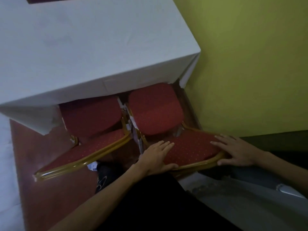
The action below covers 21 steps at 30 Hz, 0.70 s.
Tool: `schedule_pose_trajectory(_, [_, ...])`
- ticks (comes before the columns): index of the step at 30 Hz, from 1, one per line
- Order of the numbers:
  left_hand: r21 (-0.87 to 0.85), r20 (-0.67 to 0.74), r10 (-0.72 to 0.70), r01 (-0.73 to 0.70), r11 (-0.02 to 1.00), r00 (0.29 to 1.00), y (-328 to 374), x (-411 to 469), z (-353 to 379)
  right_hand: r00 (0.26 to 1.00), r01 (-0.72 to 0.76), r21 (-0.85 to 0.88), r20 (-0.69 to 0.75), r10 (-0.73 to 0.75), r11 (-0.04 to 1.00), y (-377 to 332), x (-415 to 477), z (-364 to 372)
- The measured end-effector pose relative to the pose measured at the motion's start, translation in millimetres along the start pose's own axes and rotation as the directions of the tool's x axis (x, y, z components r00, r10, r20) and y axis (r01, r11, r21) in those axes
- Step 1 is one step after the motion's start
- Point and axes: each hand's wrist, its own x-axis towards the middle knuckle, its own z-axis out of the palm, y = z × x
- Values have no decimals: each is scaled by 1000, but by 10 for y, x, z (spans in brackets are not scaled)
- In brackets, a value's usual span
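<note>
While both hands rest on its backrest, the right-hand chair (155, 110) stands in the lower middle of the frame, its red seat pushed partly under the white tablecloth (83, 47) that fills the upper left. The left hand (156, 155) lies on the left end of the chair's padded backrest (191, 147), fingers stretched out straight and close together on the red dotted fabric, thumb laid along the gold frame (196, 165) at the near edge. The right hand (236, 150) lies on the backrest's right end, fingers straight and slightly spread over the fabric, thumb touching the gold rim below; neither hand's fingers curl around the frame. A second red chair (90, 117) stands just beside it on the left, also tucked under the cloth, its gold-edged backrest reaching toward the lower left. A green wall (250, 64) takes up the upper right, and reddish-brown floor (41, 147) shows at the left. A dark shoe (106, 174) is visible between the two chairs' backrests, near the bottom centre.
</note>
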Motion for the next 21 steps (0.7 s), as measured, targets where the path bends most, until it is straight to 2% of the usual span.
schedule_pose_trajectory(5, [93, 200, 78, -99, 991, 977, 79, 248, 252, 998, 2, 123, -56, 5, 992, 133, -22, 337])
schedule_pose_trajectory(10, [105, 300, 124, -162, 981, 946, 69, 333, 429, 964, 62, 109, -263, -31, 992, 158, 21, 470])
schedule_pose_trajectory(17, [1, 353, 124, -133, 991, 927, 172, 438, 513, 940, 25, 71, -342, 1, 997, 121, 93, 502])
schedule_pose_trajectory(21, [-74, 351, 42, -17, 997, 936, 162, 446, 523, 917, -10, 102, -395, 50, 995, 92, 177, 397])
